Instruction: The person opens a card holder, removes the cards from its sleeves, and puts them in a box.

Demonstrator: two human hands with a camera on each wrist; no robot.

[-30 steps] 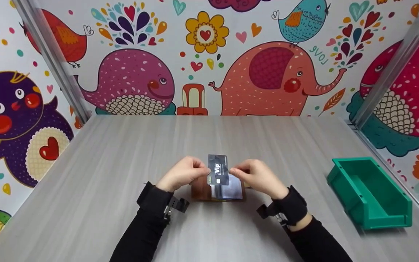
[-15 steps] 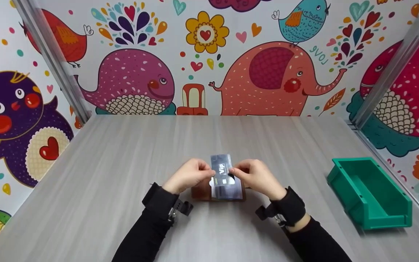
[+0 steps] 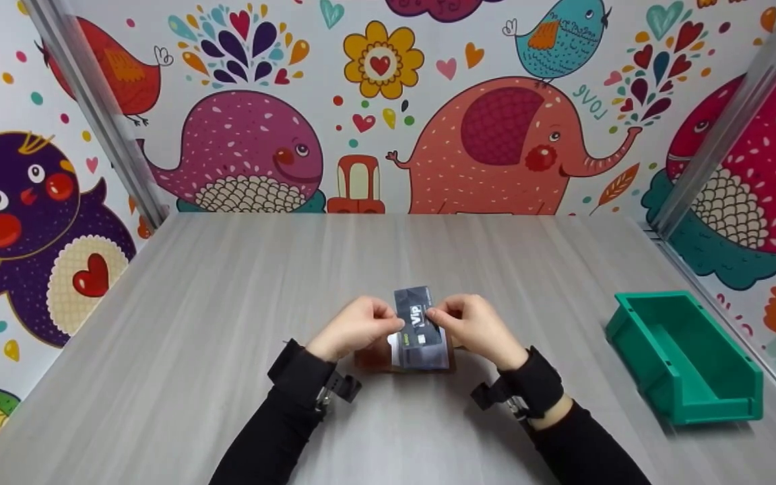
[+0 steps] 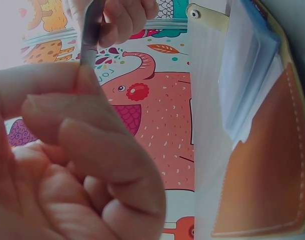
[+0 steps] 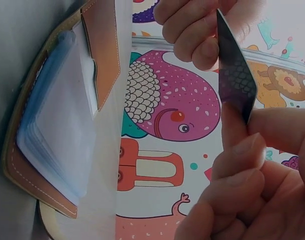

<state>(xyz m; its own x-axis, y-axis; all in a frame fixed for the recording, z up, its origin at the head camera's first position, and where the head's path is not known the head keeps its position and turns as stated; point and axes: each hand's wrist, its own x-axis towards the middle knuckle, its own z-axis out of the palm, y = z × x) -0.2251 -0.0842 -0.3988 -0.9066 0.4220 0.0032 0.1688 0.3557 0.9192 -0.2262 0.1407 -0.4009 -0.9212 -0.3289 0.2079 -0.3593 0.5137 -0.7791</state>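
A dark card marked "Vip" (image 3: 416,300) is held upright above an open brown card wallet. My left hand (image 3: 359,326) pinches its left edge between thumb and fingers. On the opposite edge my right hand (image 3: 479,328) pinches it the same way. Below, the brown wallet (image 3: 371,358) lies spread on the table, with a stack of clear plastic sleeves (image 5: 62,125) on its right half. A brown pocket (image 4: 267,175) with pale stitching forms its left half in the left wrist view. A snap strap (image 4: 210,17) sticks out at its far side.
A green plastic bin (image 3: 674,364) stands on the right side of the grey table (image 3: 226,269). Walls with cartoon animals and metal corner posts (image 3: 718,128) enclose the table at the back and sides.
Both hands stay on the card. It has shifted slightly to the right and its tilt has changed, with the left hand moving right along with it. The right hand barely moves.
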